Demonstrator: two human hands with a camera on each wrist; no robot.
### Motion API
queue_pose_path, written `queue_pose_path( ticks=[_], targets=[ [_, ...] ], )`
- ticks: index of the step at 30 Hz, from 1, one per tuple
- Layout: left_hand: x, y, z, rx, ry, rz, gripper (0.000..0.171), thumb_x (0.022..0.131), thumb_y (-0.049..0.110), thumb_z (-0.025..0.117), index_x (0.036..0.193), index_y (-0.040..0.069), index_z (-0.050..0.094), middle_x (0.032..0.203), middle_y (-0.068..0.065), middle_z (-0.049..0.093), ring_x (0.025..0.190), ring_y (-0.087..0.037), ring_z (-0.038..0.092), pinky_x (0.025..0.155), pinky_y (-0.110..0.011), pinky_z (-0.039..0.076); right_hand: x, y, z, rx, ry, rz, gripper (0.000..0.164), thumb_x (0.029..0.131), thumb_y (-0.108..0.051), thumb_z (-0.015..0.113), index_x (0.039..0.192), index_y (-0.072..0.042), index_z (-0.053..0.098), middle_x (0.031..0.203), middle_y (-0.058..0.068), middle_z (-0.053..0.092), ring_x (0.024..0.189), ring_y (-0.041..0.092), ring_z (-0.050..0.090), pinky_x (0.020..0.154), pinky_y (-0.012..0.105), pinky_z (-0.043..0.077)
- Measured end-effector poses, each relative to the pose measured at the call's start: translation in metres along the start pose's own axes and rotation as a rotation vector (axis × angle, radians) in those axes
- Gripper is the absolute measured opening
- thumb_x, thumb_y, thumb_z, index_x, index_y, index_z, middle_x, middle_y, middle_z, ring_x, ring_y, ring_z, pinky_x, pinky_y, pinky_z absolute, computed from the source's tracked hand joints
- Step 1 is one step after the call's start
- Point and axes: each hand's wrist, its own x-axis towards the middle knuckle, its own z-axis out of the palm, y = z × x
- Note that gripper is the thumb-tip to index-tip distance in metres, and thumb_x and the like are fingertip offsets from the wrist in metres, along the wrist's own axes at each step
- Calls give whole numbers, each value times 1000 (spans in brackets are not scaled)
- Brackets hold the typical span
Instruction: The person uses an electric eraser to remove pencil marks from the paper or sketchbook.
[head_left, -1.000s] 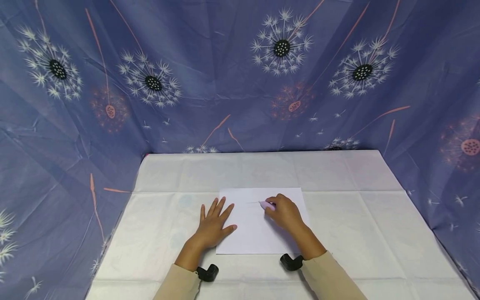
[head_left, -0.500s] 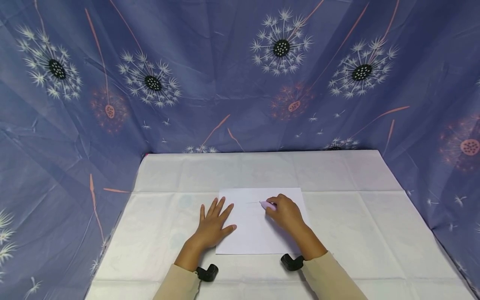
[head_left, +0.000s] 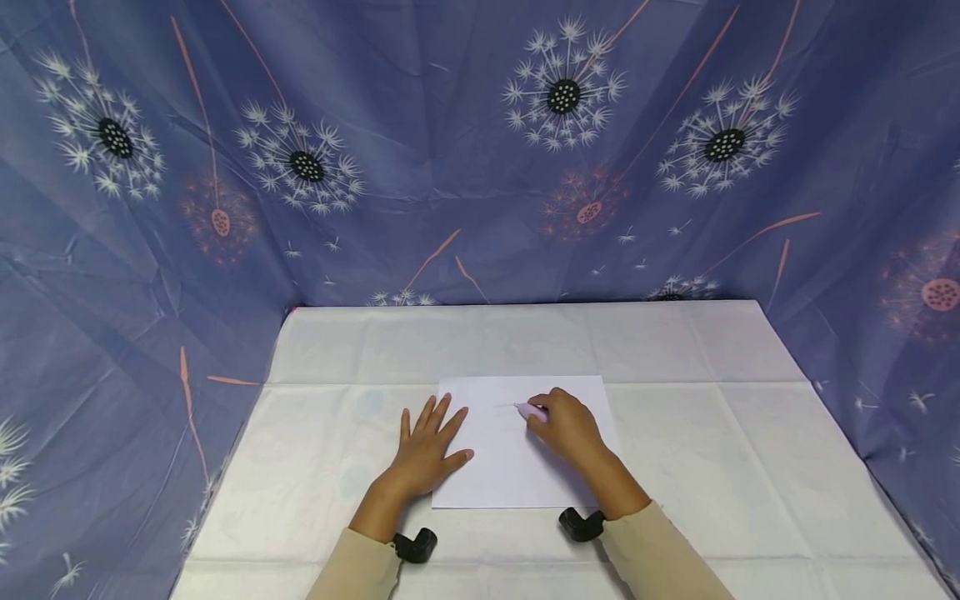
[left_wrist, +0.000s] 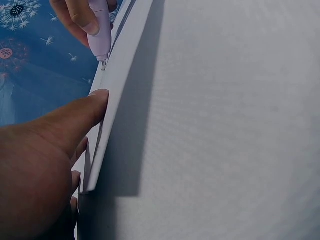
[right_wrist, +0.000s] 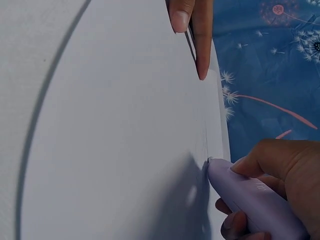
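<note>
A sheet of white paper (head_left: 495,475) lies on the cloth-covered table. My left hand (head_left: 424,454) rests on its left edge with the fingers spread straight. My right hand (head_left: 570,429) grips a thick lavender pen-shaped tool (head_left: 533,412) with a small metal tip. In the left wrist view the tool (left_wrist: 101,35) points down at the paper, beyond my left thumb. The right wrist view shows thumb and fingers curled round the tool's body (right_wrist: 255,200). Its tip meets the paper beside a faint thin line (right_wrist: 206,135). Part of the tool is hidden in my palm.
White cloth with fold creases (head_left: 697,433) covers the table. A blue dandelion-print curtain (head_left: 450,167) hangs behind it and at both sides. Each wrist bears a black device, one at the left wrist (head_left: 416,546) and one at the right wrist (head_left: 582,525).
The tool's tip shifted slightly right along the faint line, then back left, with my right hand moving along. My left hand stayed put on the paper.
</note>
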Motion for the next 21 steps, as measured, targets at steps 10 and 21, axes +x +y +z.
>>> queue_pose_path(
  ticks=[10, 21],
  targets=[
    [0, 0, -1, -7, -2, -4, 70, 100, 49, 58, 159, 19, 36, 171, -12, 15, 159, -38, 4, 120, -71, -5, 0, 2, -4, 9, 3, 0, 24, 85, -19, 75, 107, -10, 79, 86, 6, 67, 68, 16, 54, 62, 34, 45],
    [-2, 0, -2, -4, -6, 4, 70, 100, 49, 57, 159, 19, 36, 171, -13, 14, 159, -39, 5, 119, -72, -5, 0, -2, 0, 24, -12, 0, 24, 86, -21, 76, 107, -11, 79, 86, 5, 66, 69, 15, 53, 64, 33, 45]
  ],
)
